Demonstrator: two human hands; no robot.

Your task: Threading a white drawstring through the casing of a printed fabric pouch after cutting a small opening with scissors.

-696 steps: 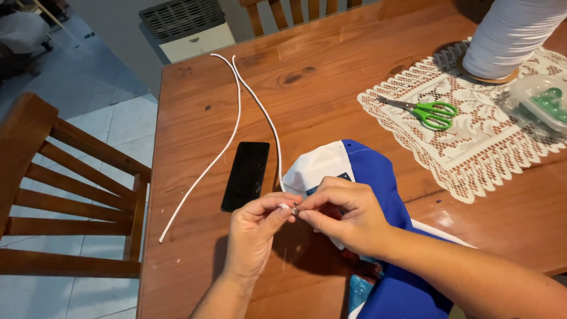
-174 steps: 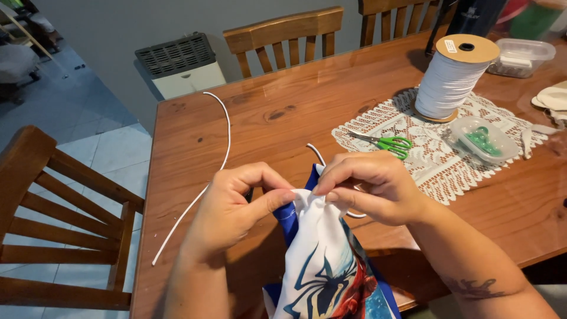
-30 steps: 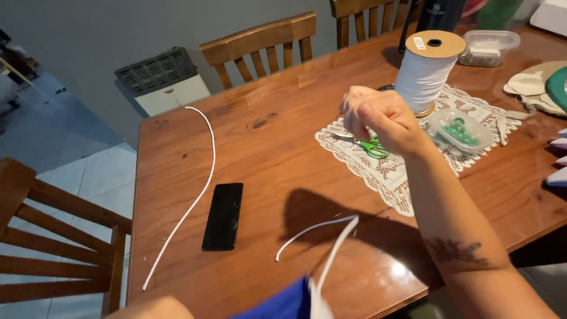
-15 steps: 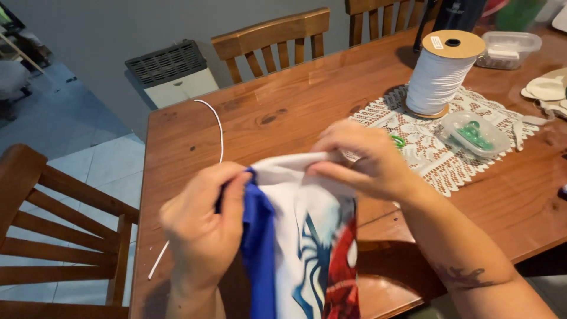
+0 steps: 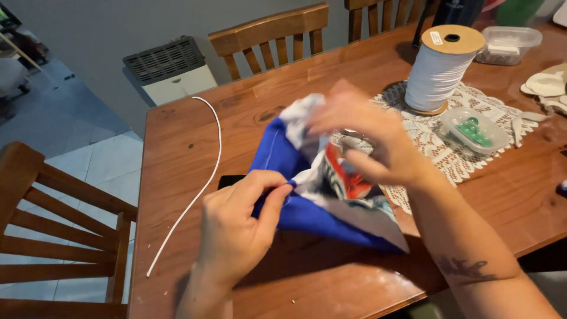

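A blue, white and red printed fabric bag lies spread over the wooden table in front of me. My left hand pinches its blue edge at the left side. Blurred with motion, my right hand grips the white and red part of the fabric near the bag's top. A long white cord lies loose on the table to the left. A black phone is mostly hidden under the bag and my left hand.
A big spool of white cord stands on a lace doily, with a clear box of green beads beside it. A lidded plastic container sits at the far edge. Wooden chairs stand left and behind; a white heater is on the floor.
My right hand came back from the doily to the fabric. Both hands have turned and laid the bag down across the table, covering most of the phone.
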